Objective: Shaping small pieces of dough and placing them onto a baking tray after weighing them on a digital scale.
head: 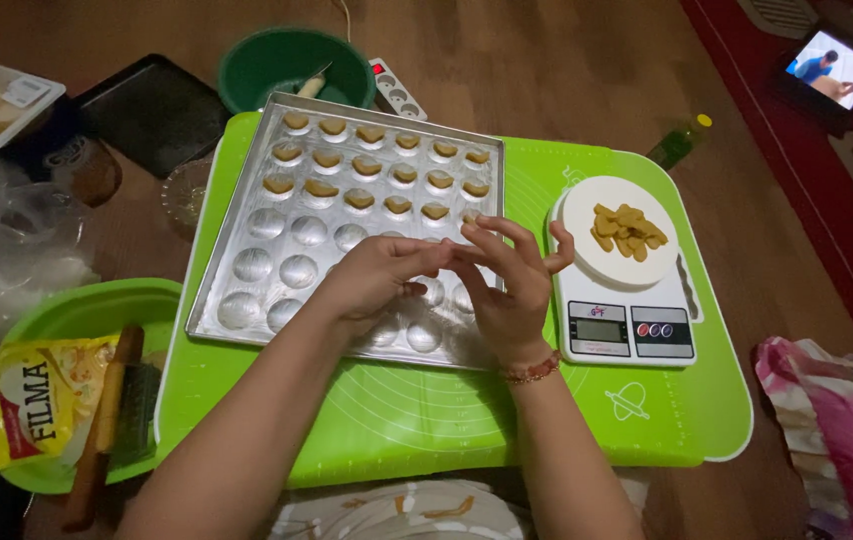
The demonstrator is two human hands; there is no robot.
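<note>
On green mat, wooden floor

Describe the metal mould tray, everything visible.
The tray is a shiny silvery square sheet with rows of round dimples, lying flat on the green mat. The three far rows hold tan dough pieces; the nearer dimples look empty. Both hands, left and right, hover over its near right part.

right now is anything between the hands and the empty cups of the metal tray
Nothing visible is. The left hand and right hand meet fingertip to fingertip directly above the metal tray, over its empty cups. The filled cups lie in the far rows, and the kitchen scale stands off to the right.
</note>
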